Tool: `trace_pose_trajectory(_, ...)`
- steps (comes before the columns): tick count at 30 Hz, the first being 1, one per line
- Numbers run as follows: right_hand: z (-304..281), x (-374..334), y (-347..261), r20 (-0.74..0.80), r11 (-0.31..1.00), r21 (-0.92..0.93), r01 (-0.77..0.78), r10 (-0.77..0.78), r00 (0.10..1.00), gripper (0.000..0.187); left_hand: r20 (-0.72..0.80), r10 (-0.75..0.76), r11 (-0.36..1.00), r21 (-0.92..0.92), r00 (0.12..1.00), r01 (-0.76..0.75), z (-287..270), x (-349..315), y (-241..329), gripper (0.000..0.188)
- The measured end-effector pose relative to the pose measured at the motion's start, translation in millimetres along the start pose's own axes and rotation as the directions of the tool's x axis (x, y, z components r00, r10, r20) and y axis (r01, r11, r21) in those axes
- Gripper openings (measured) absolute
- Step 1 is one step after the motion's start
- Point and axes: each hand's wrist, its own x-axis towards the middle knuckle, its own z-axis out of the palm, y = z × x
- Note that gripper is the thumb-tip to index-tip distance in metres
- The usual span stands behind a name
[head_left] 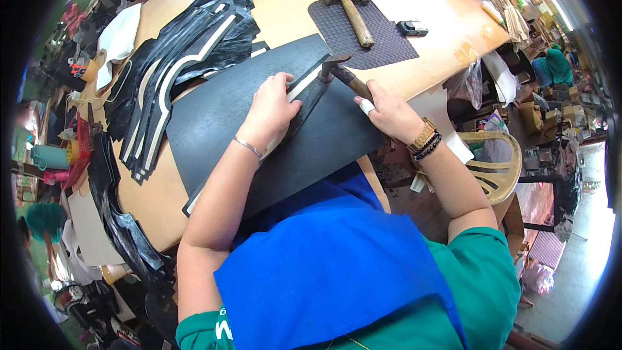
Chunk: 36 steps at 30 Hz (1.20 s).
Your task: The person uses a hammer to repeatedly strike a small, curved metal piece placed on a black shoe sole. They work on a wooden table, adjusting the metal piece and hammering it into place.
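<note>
Two hands meet over a black board [220, 113], whose near edge seems to reach past the table [450, 32], above the blue cloth [330, 266] across my front. My left hand [269, 109] presses a black strip with a white band [304, 83], fingers bent, apparently to stop it sliding. My right hand [393, 115] wraps the handle of a hammer [350, 80], its head by the strip's far end; whether they touch, I cannot tell. The board likely gives firm backing. Beyond, black pieces with white bands [184, 48] crowd the board's left side, while a second hammer [357, 23] lies on a textured mat [396, 50]. Right of a small black device [412, 28], open tabletop runs to the edge.
</note>
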Motion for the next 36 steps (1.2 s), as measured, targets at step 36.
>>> trace_pose_trajectory(36,-2.1,32.7,-7.5,0.006,0.982,0.0,0.19,-0.19,0.982,0.039,-0.098,0.224,0.968,0.136,0.97,-0.21,18.3,-9.3,-3.6,0.019)
